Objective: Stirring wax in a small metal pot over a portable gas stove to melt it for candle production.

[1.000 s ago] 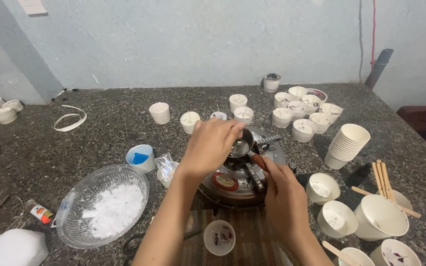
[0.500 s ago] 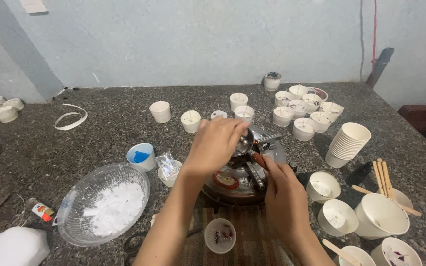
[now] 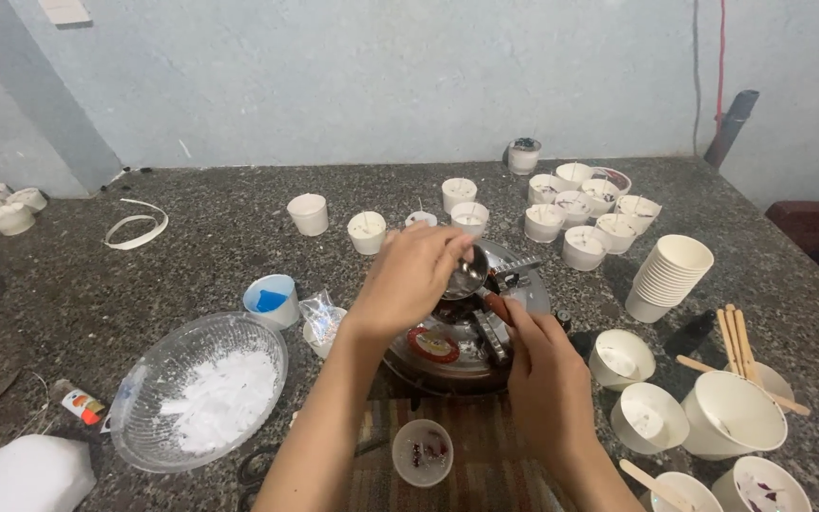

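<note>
Steel glints under the left hand (image 3: 409,280), whose fingers close over the rim of a small metal ladle (image 3: 466,275) above the round burner (image 3: 466,332). The right hand (image 3: 547,379) grips the ladle's reddish handle (image 3: 497,308). Since a second ago the ladle has tipped slightly up and right; the hands barely moved. Left sits a glass bowl of white flakes (image 3: 199,393); right, stacked paper cups (image 3: 667,277); far, filled cups (image 3: 580,213).

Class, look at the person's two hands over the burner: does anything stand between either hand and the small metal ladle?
Nothing visible does. The right hand grips the ladle's reddish handle, and the left hand rests directly on its bowl above the gas burner.
</note>
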